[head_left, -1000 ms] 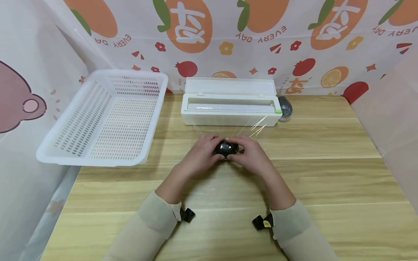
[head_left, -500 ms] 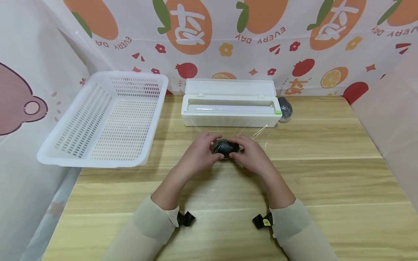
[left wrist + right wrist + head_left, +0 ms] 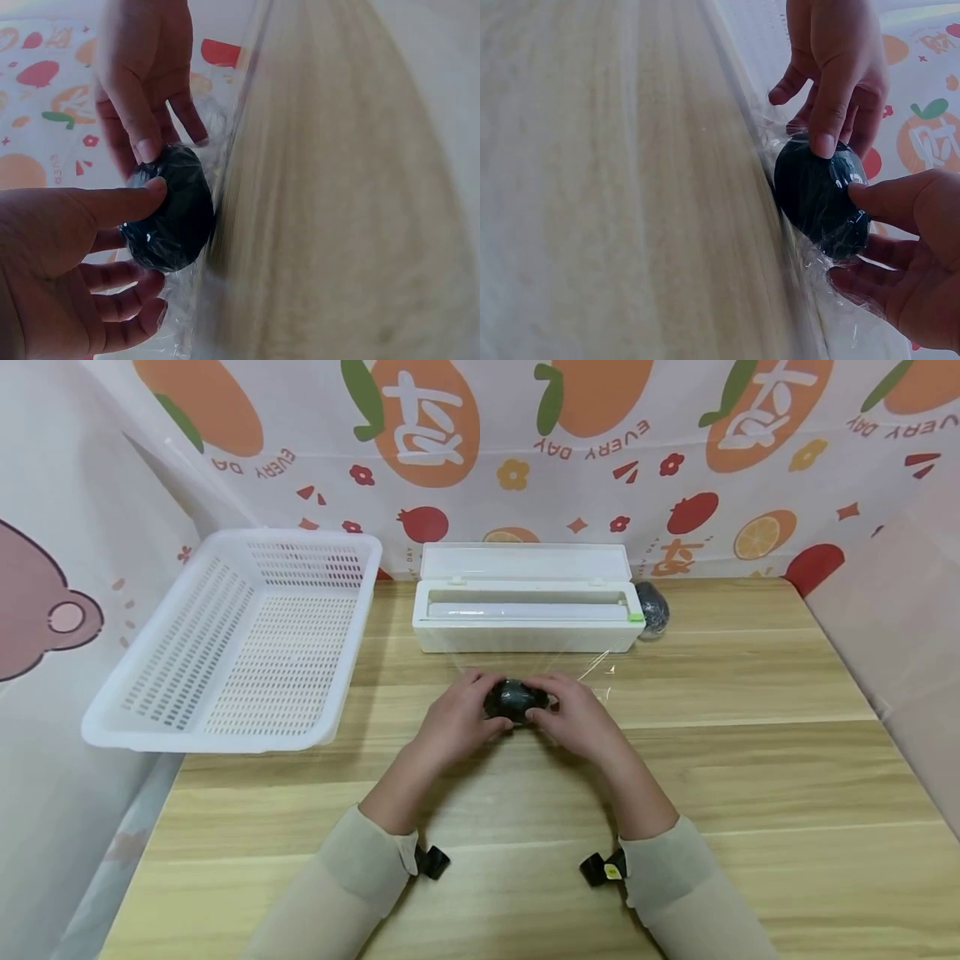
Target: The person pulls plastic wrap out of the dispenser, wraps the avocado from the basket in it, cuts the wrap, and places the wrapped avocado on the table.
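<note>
A dark green oval fruit point(image 3: 516, 699), which looks like an avocado, lies on the table in clear cling film point(image 3: 821, 281). My left hand point(image 3: 459, 710) grips its left end, thumb on the near side and fingers beyond. From the opposite end my right hand point(image 3: 573, 714) pinches it between thumb and fingers. Both thumbs rest on the fruit in the left wrist view. Film spreads from under the fruit toward a white cling film box point(image 3: 528, 637) behind it. The lid stands up, with a film roll point(image 3: 528, 610) inside. The fruit's underside is hidden.
A white slotted basket point(image 3: 330, 710) stands at the back left. Against the right end of the box sits another dark, film-wrapped round thing point(image 3: 652, 610). A printed curtain point(image 3: 555, 502) hangs behind the wooden table point(image 3: 750, 777).
Both hands stay around the avocado at nearly the same spot. It has turned slightly between them, and its shine looks duller than a second ago. The film's creases near the box's right end have shifted.
</note>
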Motion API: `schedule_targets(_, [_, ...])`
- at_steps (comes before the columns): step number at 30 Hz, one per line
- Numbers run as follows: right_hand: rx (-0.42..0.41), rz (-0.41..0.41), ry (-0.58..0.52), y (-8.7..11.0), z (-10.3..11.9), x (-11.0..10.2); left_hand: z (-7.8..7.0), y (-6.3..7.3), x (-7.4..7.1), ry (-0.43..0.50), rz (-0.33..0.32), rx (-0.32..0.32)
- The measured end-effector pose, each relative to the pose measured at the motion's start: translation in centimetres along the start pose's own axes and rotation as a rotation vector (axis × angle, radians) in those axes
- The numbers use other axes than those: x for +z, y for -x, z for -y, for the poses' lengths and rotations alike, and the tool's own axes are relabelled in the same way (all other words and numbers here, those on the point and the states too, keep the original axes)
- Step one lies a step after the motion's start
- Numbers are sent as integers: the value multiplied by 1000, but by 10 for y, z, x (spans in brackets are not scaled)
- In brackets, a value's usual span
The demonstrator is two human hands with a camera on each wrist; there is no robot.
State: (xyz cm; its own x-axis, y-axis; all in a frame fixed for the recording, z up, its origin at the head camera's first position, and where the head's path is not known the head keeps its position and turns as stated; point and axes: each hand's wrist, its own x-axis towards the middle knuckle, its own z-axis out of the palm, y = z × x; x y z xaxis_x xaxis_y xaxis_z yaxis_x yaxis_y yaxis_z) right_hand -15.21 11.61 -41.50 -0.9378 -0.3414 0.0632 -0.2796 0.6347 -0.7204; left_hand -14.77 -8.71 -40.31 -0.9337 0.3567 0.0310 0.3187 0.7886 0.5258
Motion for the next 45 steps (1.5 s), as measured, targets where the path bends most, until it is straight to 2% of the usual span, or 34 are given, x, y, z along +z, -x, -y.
schedule_targets(4, [7, -83, -22, 2, 5, -3, 1, -1, -2, -12, 23, -3])
schedule_targets(7, [-23, -126, -63, 3, 10, -5, 0, -2, -3, -29, 39, -6])
schedule_targets(11, [-45, -76, -57, 0, 9, 0, 0, -4, -3, -53, 51, 3])
schedule_targets(13, [-26, -55, -39, -1, 7, 2, 0, -4, -3, -57, 56, 8])
schedule_targets(18, [-7, -56, -20, -2, 4, 1, 0, -6, -2, -50, 65, 11])
schedule_targets(25, [-26, -50, 11, -3, 2, 0, -1, -7, -3, -37, 83, 0])
schedule_targets(27, [-29, -46, 25, -4, 2, -1, -3, -6, -4, -32, 71, -5])
schedule_targets(30, [-29, -38, 42, -5, 2, -1, -7, -6, -5, -26, 12, 11])
schedule_targets(33, [-32, -29, 47, -6, 3, -1, -10, -8, -3, -38, -60, 75])
schedule_targets(36, [-37, -13, 43, -6, 4, 0, -10, -11, 2, -74, -97, 147])
schedule_targets(40, [-18, 4, 44, -6, 6, -1, -7, -16, 7, -105, -96, 159])
schedule_targets(45, [6, -60, 51, -8, 10, -7, -8, -23, 2, -117, -53, 129])
